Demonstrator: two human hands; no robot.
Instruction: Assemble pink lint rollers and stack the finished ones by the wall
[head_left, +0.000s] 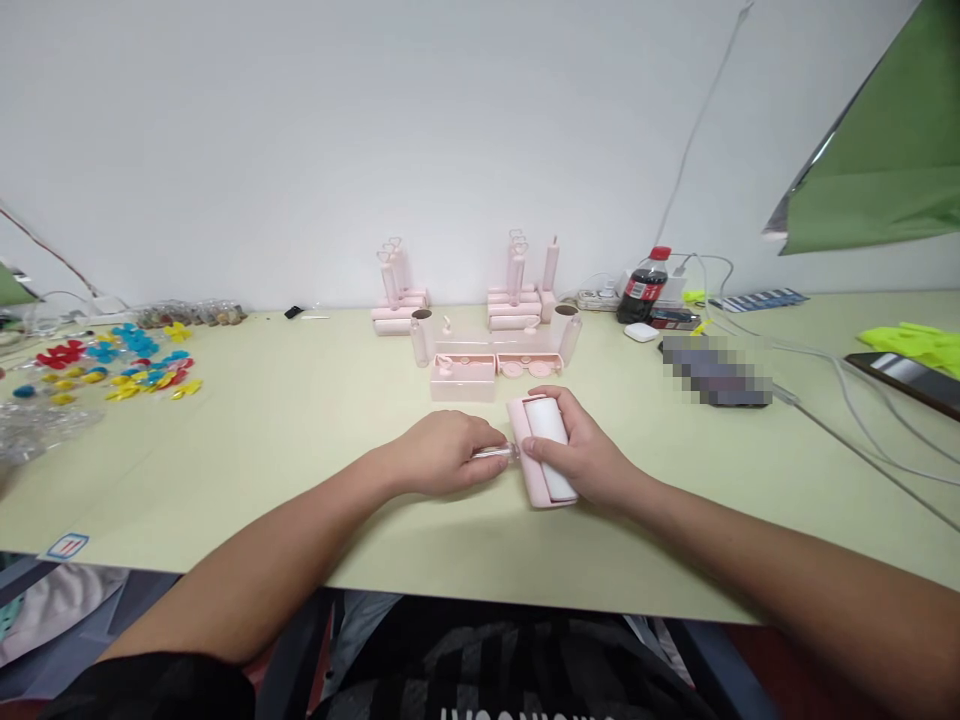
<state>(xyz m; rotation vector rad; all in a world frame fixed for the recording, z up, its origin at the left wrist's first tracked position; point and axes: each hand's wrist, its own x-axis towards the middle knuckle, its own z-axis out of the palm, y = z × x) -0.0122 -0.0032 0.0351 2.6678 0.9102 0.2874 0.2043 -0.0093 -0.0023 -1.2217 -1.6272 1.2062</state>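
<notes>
The person's two hands are working just above the near part of the pale tabletop (285,430). The right hand (592,458) is gripping a pink casing (525,470) with a white roll (550,435) set in it, its thumb lying across the roll's face. The left hand (444,452) is closing its fingers around a clear rod (491,453), whose end is meeting the casing's left side; whether the two are joined is impossible to tell. Beyond the hands, an open pink box (463,386) and a pink tray (529,368) holding round pieces are sitting side by side. Farther back, two groups of pink rollers and upright handles are standing near the wall. A cola bottle (646,285) is standing to the right, while colorful flower-shaped pieces (139,342) are lying scattered at the far left.
</notes>
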